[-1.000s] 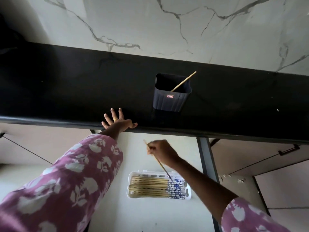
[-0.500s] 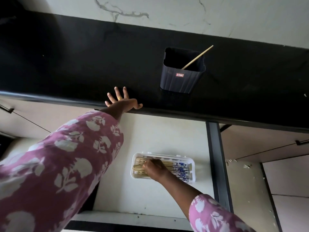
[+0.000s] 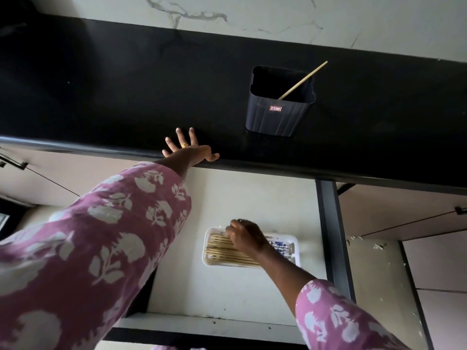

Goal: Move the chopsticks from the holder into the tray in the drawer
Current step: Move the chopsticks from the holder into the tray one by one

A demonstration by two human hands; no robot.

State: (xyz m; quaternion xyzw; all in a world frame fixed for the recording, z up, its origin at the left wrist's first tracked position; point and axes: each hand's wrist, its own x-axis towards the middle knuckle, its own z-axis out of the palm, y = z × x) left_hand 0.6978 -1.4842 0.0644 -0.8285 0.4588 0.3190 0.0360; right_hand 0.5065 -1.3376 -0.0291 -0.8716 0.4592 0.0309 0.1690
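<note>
A dark ribbed holder [image 3: 276, 117] stands on the black countertop [image 3: 113, 97] with one wooden chopstick [image 3: 303, 80] leaning out of its right corner. Below, in the open drawer [image 3: 227, 289], a white tray [image 3: 297, 252] holds several wooden chopsticks [image 3: 222, 253] laid side by side, their blue-patterned ends to the right. My right hand [image 3: 243, 236] is down over the tray's back half, knuckles up, fingers bent toward the chopsticks; its fingertips are hidden. My left hand [image 3: 188, 151] rests flat on the counter's front edge with fingers spread, left of the holder.
A marbled wall rises behind the counter. A dark vertical frame post [image 3: 331, 228] borders the drawer on the right, with closed cabinet fronts and handles [image 3: 461, 210] beyond it and another handle at far left [image 3: 15, 165]. The drawer's front lip [image 3: 207, 324] lies near me.
My right hand carried a chopstick down from below the counter edge into the tray and now sits at the tray's back. My left hand stayed on the counter edge; the view shifted.
</note>
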